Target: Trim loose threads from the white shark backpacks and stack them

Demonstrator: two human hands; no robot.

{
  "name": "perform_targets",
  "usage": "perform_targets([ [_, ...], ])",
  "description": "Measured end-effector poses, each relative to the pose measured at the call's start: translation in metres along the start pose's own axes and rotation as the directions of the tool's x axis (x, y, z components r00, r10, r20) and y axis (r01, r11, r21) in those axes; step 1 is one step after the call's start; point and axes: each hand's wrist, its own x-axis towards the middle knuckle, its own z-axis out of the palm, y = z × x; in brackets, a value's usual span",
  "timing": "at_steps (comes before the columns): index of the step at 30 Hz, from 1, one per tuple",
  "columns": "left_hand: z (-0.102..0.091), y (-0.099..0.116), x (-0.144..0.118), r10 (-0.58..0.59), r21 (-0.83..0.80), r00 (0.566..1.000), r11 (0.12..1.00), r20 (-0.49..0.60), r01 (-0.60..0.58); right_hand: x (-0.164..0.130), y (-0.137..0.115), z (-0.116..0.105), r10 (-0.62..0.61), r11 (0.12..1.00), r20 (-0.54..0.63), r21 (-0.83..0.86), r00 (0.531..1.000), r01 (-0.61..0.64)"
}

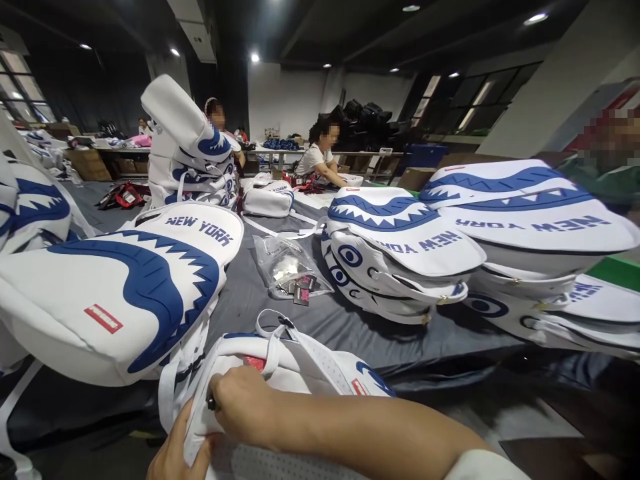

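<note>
At the near edge of the dark-covered counter [240, 287], a white backpack [300, 375] lies under both hands, a perforated strap [317, 360] across its upper side and a red piece [255, 363] showing just above the knuckles. The right hand [245, 408] reaches in with its forearm across the backpack; its grip is curled tight around a small black piece [212, 403] — mostly hidden by the fingers, so I cannot tell what it is. The left hand [173, 453] sits lower and to the left, its grip narrow, thumb and fingers pinching the backpack's pale edge.

Beyond the backpack lies a clear plastic bag [270, 250] with small dark tags [302, 291] at its near side. To the left rests a large white bag [90, 280] with a blue jagged-mouth print, NEW YORK lettering and a red label; behind it rises a tall stack of similar bags [190, 153]. Two more piles stand to the right — a middle stack [395, 247] and a right stack [530, 240] — both with eye prints on their sides. Across the counter, a co-worker [315, 160] in a white top leans forward.
</note>
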Motion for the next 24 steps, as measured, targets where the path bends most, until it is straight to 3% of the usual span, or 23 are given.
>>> perform_targets([
  [4,0.004,-0.003,0.0,0.056,-0.025,0.998,0.998,0.005,-0.056,-0.008,0.009,0.002,0.038,0.999,-0.078,-0.006,0.996,-0.039],
  [9,0.016,-0.013,-0.002,0.089,-0.07,0.995,0.993,-0.054,-0.093,-0.011,0.022,0.005,-0.229,0.973,-0.024,-0.031,0.973,0.228],
  [14,0.021,-0.013,0.005,0.202,-0.174,0.979,0.963,-0.03,-0.204,0.003,0.025,0.027,-0.084,0.976,-0.047,-0.207,0.995,0.073],
  [16,0.015,-0.007,0.009,0.157,-0.19,0.987,0.971,0.037,-0.148,0.01,0.028,0.036,-0.161,0.939,-0.116,-0.323,0.98,0.116],
  [19,0.0,0.007,0.01,0.046,-0.247,0.99,0.969,0.131,-0.013,0.013,0.028,0.043,-0.371,0.845,-0.249,-0.489,0.895,0.214],
  [21,-0.011,0.017,0.01,-0.006,-0.269,0.983,0.962,0.181,0.055,0.009,0.034,0.045,-0.455,0.793,-0.251,-0.55,0.855,0.261],
  [24,-0.023,0.029,0.011,-0.062,-0.207,0.976,0.973,0.208,0.106,-0.013,0.061,0.051,-0.387,0.78,-0.169,-0.585,0.906,0.224],
])
